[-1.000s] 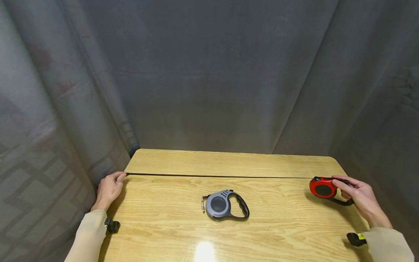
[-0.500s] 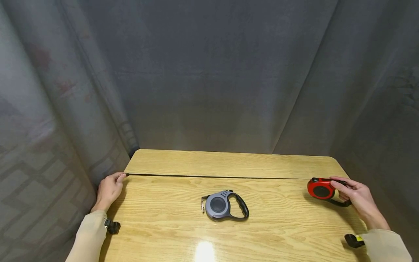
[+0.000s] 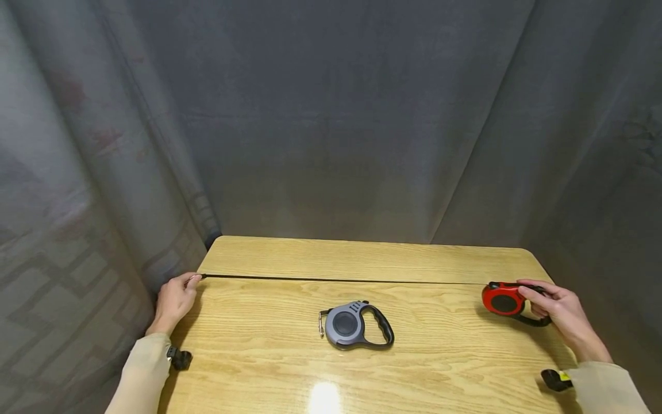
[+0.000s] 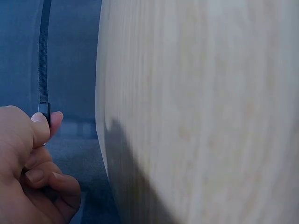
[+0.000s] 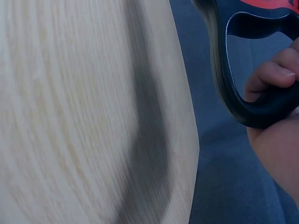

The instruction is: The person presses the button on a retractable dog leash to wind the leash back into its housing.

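Before us the wooden surface (image 3: 362, 368) carries a black tape (image 3: 341, 280) stretched straight across it from edge to edge. At its right end our right hand (image 3: 555, 310) curls round the handle of the red leash reel (image 3: 500, 299); at its left end our left hand (image 3: 173, 299) pinches the tape's tip. A grey leash reel (image 3: 354, 325) lies between them, untouched. Both wrist views blur the wood and crop the reel.

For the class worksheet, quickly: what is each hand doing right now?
Left hand: pinches the end of the black leash tape.
Right hand: grips the red leash reel by its handle.
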The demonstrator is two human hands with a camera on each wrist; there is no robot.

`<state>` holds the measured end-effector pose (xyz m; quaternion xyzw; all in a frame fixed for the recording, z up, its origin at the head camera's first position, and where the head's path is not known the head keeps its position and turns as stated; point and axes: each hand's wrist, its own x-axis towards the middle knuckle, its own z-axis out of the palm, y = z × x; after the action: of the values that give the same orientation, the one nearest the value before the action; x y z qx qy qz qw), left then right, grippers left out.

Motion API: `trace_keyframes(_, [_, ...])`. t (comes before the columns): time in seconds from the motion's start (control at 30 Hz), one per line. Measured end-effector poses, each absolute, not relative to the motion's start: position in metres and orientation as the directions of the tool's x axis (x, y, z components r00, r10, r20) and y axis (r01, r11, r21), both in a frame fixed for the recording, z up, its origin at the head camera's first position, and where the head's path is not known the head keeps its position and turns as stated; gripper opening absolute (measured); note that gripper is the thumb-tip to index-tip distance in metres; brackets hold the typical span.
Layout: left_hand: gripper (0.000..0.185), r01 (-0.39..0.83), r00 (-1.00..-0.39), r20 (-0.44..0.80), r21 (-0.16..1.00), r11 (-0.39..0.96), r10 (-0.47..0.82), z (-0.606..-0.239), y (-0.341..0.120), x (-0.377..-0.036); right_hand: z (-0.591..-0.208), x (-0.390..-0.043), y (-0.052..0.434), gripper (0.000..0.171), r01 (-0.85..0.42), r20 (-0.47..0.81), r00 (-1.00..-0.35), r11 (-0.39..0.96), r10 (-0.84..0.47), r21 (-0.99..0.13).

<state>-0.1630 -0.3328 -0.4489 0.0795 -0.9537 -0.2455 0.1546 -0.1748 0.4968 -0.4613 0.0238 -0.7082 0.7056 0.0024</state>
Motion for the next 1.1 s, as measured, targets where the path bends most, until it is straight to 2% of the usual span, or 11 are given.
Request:
trace_keyframes(0.7, [0.036,-0.101,-0.943,0.225,0.503,0.859,-0.243,-0.4452,-0.3272,-0.1606,-0.4565,-0.1756,0.4920,0.040,-0.085,0.087,-0.995,-0.043,-0.043,-0.995])
trace_keyframes(1.1, [0.036,-0.095,-0.945,0.226,0.505,0.858,-0.237,-0.4445,-0.3279,-0.1614,-0.4548,-0.1745,0.4897,0.040,-0.077,0.077,-0.996,-0.026,-0.038,-0.997])
